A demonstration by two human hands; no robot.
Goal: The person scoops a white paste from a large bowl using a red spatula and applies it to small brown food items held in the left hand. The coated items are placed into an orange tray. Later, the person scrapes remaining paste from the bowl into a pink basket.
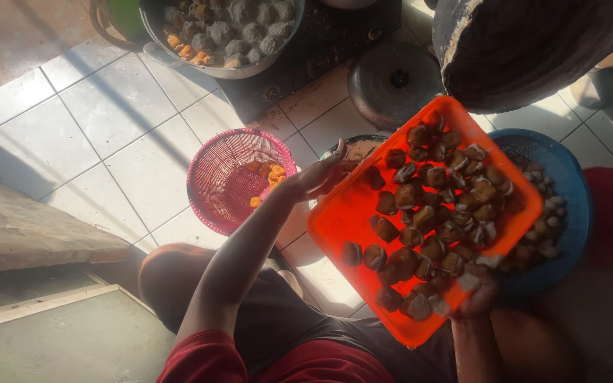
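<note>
An orange plastic tray [342,216] tilts across the middle, loaded with several brown fried pieces [434,206]. My left hand [319,176] grips its upper left edge. My right hand [478,291] holds its lower right edge, fingers among the pieces. Under the tray's right side lies a blue basket [569,184] with more brown pieces in it.
A pink plastic basket [211,177] with a few orange bits sits on the white tiled floor [108,120]. A metal bowl [250,69] of pale lumps stands at the top. A round dark lid [391,81] and a large dark pot [526,50] are at the upper right.
</note>
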